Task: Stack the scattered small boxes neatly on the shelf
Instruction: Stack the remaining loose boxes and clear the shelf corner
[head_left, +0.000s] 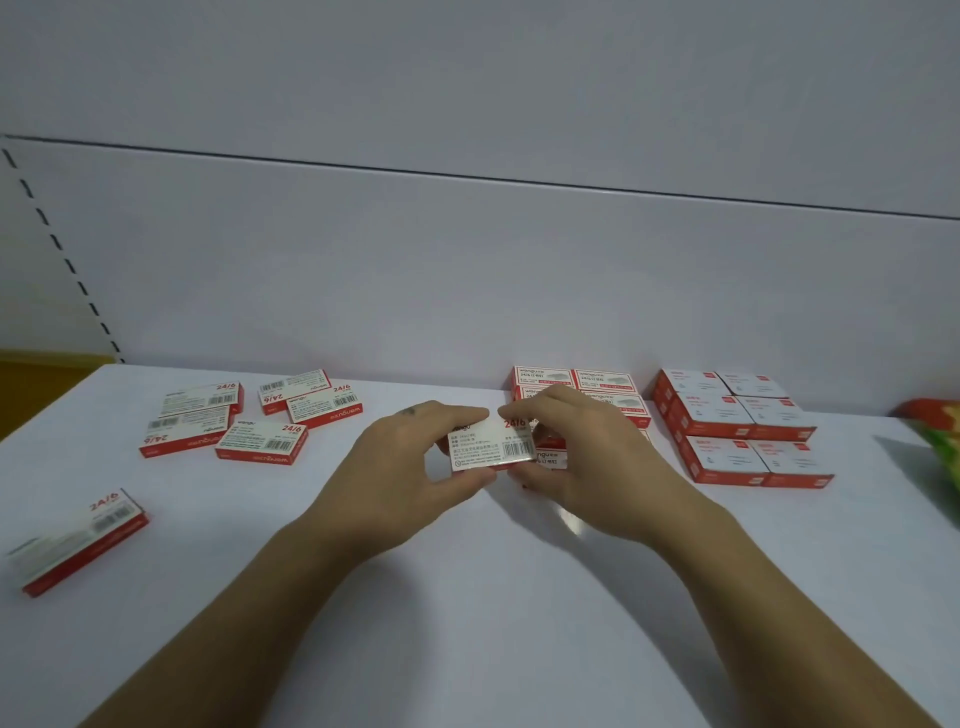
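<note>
the held box (491, 447) is sitting between both hands, lifted just clear of the shelf (467, 597) near the middle of its depth, label side up. the left hand (400, 467) is pinching the box's left end, forefinger on the far edge and thumb on the near edge. the right hand (587, 452) is gripping the right end the same way. the box's long axis is running left to right, roughly parallel to the shelf's back edge.

the neat stack (605, 384) is standing against the back edge, directly beyond the box and slightly to its right, partly hidden by the right hand. that hand is the nearer one to it. judgement: the box is already lying in line with the stacked rows, so the coming move is calling for a short push away and rightward, with no turn.

scattered boxes (262, 441) are lying toward the back left corner, and a lone box (78, 540) is lying by the left edge. a second block of boxes (727, 426) is standing toward the back right, with a colourful packet (940, 431) at the right edge.
</note>
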